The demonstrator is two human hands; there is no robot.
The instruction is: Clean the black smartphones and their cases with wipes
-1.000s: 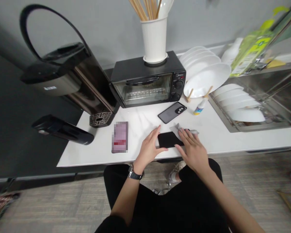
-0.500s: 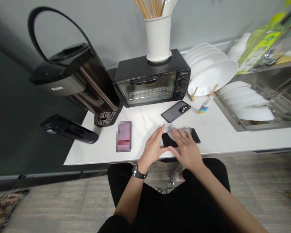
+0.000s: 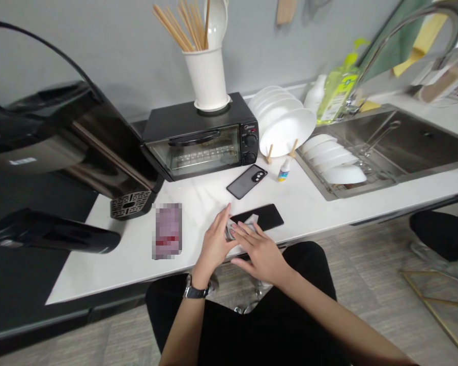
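A black smartphone point(image 3: 269, 217) lies screen up near the counter's front edge. My left hand point(image 3: 215, 243), with a watch on its wrist, grips the phone's left end between thumb and fingers. Pressed flat under the fingers of my right hand point(image 3: 260, 253) is a crumpled grey cloth point(image 3: 252, 220), which covers the left part of the screen. Behind the phone rests a dark translucent phone case point(image 3: 245, 183) with camera cutouts. A small spray bottle point(image 3: 284, 171) stands to its right. Left of my hands lies a blurred-out pinkish rectangular item point(image 3: 168, 229).
A toaster oven point(image 3: 202, 137) carries a white utensil holder point(image 3: 206, 76). On the left are a black drink dispenser point(image 3: 99, 147) and a dark bottle point(image 3: 61, 231). Racked plates point(image 3: 286, 129), a steel sink point(image 3: 416, 137) with bowls point(image 3: 343, 174), and a soap bottle point(image 3: 336, 91) stand right.
The view has swung to the right, showing more of the sink. My right hand and the cloth have slid left along the phone, baring more of its right side.
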